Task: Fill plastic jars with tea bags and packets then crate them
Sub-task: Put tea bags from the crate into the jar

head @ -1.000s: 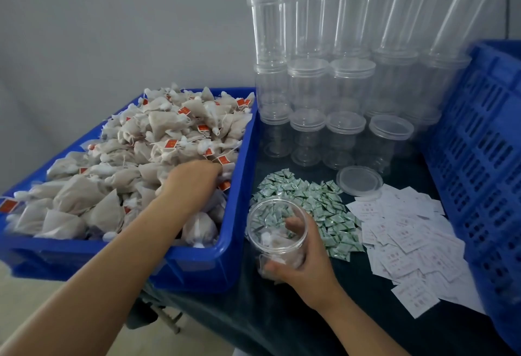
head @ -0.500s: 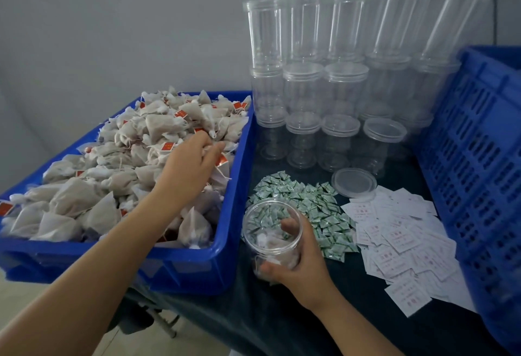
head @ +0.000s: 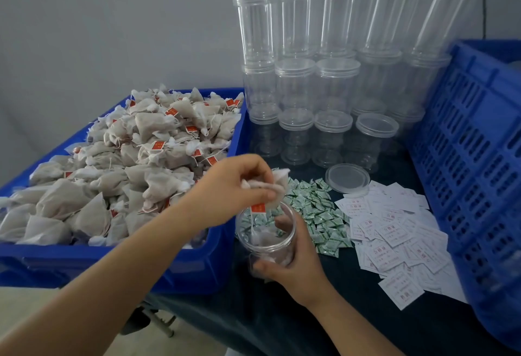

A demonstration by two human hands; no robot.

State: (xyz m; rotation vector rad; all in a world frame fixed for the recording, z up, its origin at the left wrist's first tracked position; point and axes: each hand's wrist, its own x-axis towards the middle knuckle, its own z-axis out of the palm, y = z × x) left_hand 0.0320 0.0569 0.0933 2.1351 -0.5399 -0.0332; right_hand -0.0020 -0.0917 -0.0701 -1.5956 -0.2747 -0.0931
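Two hands work over one open jar (head: pixel 266 236) at six o'clock: the left hand (head: pixel 235 186) pinches a tea bag (head: pixel 275 186) (red tag dangling) above its mouth, the right hand (head: pixel 293 264) grasps its side; the blue bin (head: pixel 84 259) lies at nine o'clock.

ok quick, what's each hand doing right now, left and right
Left hand: closed, pinching a tea bag above the open jar.
Right hand: closed, gripping that jar from the side.
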